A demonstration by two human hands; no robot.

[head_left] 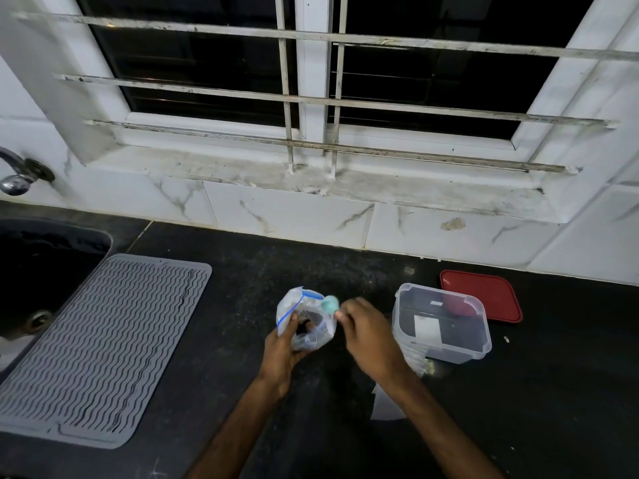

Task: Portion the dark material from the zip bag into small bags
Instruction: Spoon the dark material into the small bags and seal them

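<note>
Roughly mid-way along the black counter [224,305], the zip bag [288,305] stands open just above the surface, with the dark material [313,323] showing inside it. The left hand [281,347] grips the bag from its left side, fingers curled round the plastic and thumb at the blue-striped mouth. The right hand [366,331] pinches a small teal object [330,303] at the bag's right rim; it is too blurred to identify. A clear container [446,344] sits just right of that hand, a red lid [484,292] lying flat behind it. A grey mat [103,344] lies well to the left, beside the sink [38,267].
</note>
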